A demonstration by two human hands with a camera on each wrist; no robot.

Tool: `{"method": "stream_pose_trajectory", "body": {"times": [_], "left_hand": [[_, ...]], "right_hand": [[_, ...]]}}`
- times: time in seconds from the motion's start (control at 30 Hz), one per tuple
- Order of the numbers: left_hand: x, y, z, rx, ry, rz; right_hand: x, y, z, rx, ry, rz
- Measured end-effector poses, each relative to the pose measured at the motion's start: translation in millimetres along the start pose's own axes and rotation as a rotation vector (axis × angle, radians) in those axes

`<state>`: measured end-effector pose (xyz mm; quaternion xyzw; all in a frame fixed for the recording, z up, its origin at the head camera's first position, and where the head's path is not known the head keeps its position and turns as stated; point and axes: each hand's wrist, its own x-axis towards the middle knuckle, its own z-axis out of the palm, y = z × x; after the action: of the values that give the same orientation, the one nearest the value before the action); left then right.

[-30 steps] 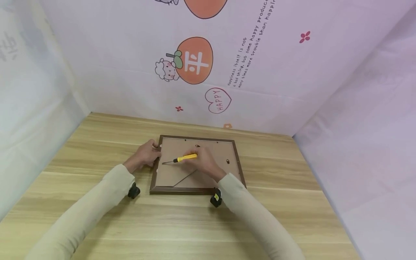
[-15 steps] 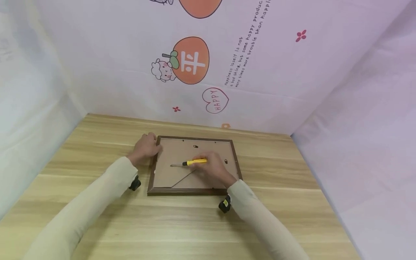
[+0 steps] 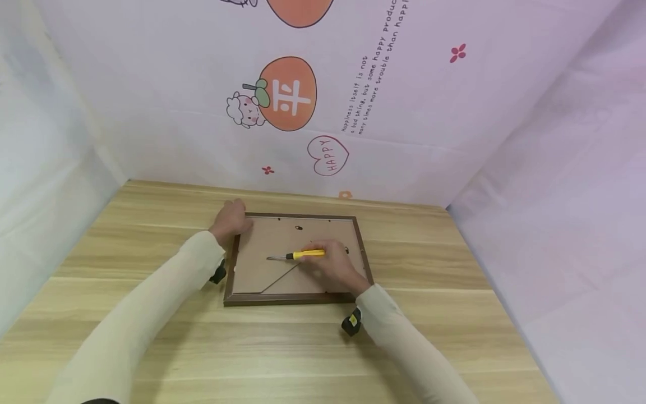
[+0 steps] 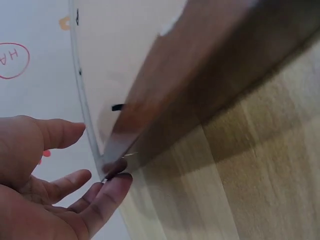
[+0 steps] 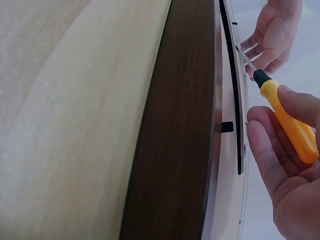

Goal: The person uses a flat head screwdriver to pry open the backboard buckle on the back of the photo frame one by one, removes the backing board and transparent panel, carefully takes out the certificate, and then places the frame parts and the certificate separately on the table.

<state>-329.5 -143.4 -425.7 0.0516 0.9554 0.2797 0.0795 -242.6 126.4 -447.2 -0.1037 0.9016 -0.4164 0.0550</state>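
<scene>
A picture frame (image 3: 290, 301) with a brown rim lies face down on the wooden table. Its beige backing board (image 3: 270, 238) faces up, with small dark tabs along the edges and a slanting line of the stand flap. At the far left corner, my left hand (image 3: 232, 217) touches the rim; the left wrist view shows its fingertips at the corner and the thumb apart from them. My right hand (image 3: 334, 262) holds a yellow screwdriver (image 3: 309, 253) between thumb and fingers over the board. The screwdriver's shaft points left; whether its tip touches the board I cannot tell.
The wooden table (image 3: 242, 348) meets a white printed cloth wall (image 3: 383, 163) just behind the picture frame. Plain cloth walls stand to the left and right. Two small hanging rings, one a dark ring (image 3: 299, 228), sit on the backing board.
My left hand has slid along the left rim to the far corner. My right hand, with the screwdriver, has drawn back to the right, away from the left rim.
</scene>
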Motion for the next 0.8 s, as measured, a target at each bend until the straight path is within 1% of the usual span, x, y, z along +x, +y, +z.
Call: {"method": "stream_pose_trajectory", "body": {"times": [0.23,0.33,0.47,0.7,0.8], "left_hand": [[7.8,-14.2,4.0,0.071,0.033,0.042],[10.3,-19.6,5.4,0.046,0.041,0.040],[11.8,-22.2,7.7,0.002,0.057,0.033],[11.7,-25.8,12.0,-0.006,0.100,0.032],[12.3,-27.0,13.6,0.000,0.114,0.034]], "right_hand": [[-1,-2,2,0.003,0.009,-0.023],[-1,-3,2,-0.001,0.013,-0.022],[-1,-3,1,-0.001,0.016,-0.018],[-1,0,-1,0.006,0.027,-0.037],[-2,0,-3,0.008,0.039,-0.060]]}}
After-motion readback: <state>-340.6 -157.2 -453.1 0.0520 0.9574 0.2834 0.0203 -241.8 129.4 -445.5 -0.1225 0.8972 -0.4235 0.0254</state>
